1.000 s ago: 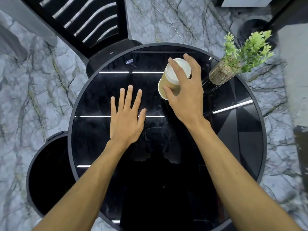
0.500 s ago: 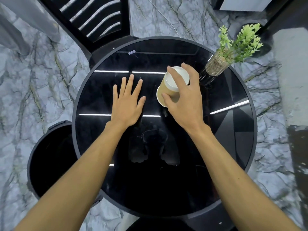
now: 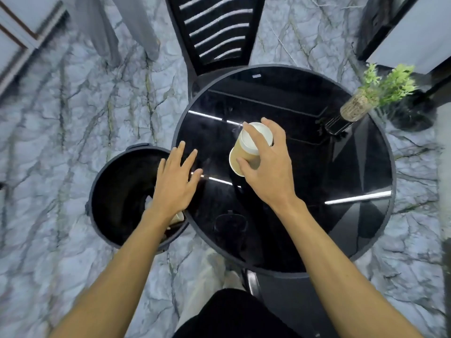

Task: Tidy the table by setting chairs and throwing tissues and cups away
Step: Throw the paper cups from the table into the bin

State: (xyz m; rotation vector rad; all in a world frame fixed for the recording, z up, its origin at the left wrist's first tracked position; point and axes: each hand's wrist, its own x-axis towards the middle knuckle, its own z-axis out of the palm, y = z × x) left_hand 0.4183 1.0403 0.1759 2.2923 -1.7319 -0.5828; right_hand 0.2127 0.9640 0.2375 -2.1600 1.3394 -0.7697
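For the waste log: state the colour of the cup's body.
Tan paper cup with a white base, seen in the head view.

Round black glossy table [image 3: 305, 230], thin dark rim, ceiling-light strips reflected across top. Potted green plant [image 3: 366, 101] in clear pebble-filled vase at far right edge, leaning outward. Small white label [image 3: 256, 75] stuck near far edge. Left hand [image 3: 177, 182] flat, fingers spread, at left edge. Grey-veined marble floor [image 3: 61, 118] underneath. Black round bin [image 3: 107, 172] on floor just beside table's left edge. Black slatted chair [image 3: 214, 32] at far edge.
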